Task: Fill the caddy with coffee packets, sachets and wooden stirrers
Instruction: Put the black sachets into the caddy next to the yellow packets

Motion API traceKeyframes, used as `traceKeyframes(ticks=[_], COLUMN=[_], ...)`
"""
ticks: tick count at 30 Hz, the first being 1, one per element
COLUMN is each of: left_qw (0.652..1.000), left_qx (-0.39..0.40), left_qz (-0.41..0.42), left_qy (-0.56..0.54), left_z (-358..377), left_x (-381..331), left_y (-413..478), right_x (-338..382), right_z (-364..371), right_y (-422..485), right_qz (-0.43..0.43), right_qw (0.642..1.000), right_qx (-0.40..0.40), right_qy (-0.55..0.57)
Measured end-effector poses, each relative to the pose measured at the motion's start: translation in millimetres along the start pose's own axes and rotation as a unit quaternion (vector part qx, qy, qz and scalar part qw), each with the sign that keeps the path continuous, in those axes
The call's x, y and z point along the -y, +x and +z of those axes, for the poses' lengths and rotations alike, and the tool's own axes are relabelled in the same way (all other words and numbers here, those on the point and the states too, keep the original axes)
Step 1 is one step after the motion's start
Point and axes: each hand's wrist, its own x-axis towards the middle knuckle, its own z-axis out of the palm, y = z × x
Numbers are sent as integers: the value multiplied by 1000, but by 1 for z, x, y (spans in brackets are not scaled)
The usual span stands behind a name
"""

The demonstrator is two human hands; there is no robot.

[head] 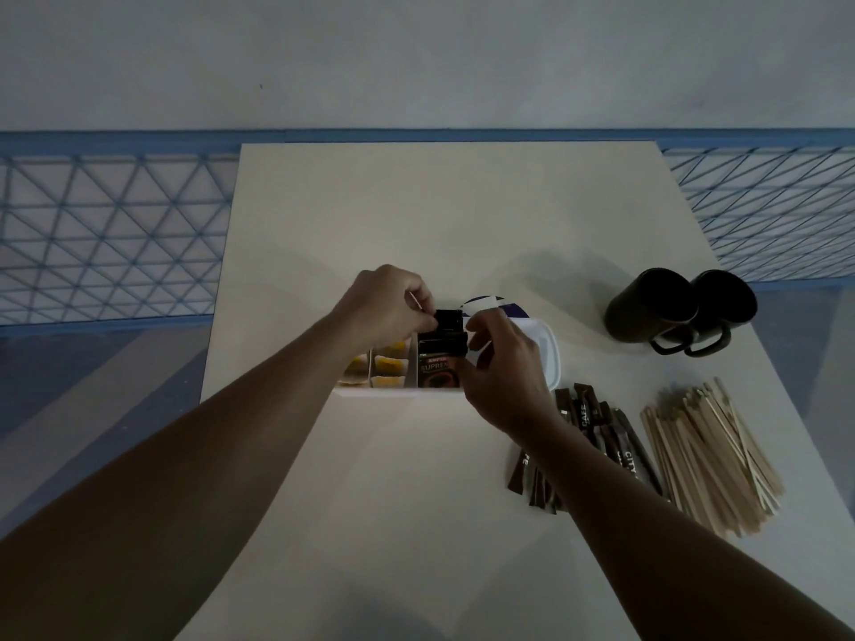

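Note:
A white caddy [398,393] sits mid-table, its left compartments holding yellow sachets [389,363]. Black coffee packets [439,363] stand upright in its middle compartment. My left hand [388,305] and my right hand [502,370] both pinch the top of the packets from either side. The caddy's right part is hidden behind my right hand. Brown stick sachets [594,432] lie loose on the table to the right, and a heap of wooden stirrers [712,451] lies beyond them.
Two black mugs [680,312] lie on their sides at the far right. A white lidded container [548,349] and a blue-and-white round item [495,305] sit just behind the caddy. The table's right edge runs close past the stirrers.

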Motion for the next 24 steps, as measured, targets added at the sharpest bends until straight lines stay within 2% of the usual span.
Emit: traceKeyframes(ticks=[5, 11, 15, 24], left_qw=[1000, 1000, 1000, 999], left_qx=[-24, 27, 0, -36], left_qz=[1, 1, 8, 1], left_qy=[11, 6, -12, -24], left_z=[0, 8, 13, 16], left_x=[5, 10, 12, 12], left_y=[0, -6, -10, -14], right_x=[2, 3, -1, 5], right_z=[3, 4, 4, 4], right_y=[0, -4, -3, -3], right_qz=[23, -29, -40, -11], right_qw=[1000, 999, 999, 999], right_qx=[8, -11, -24, 5], right_qy=[1, 13, 3, -30])
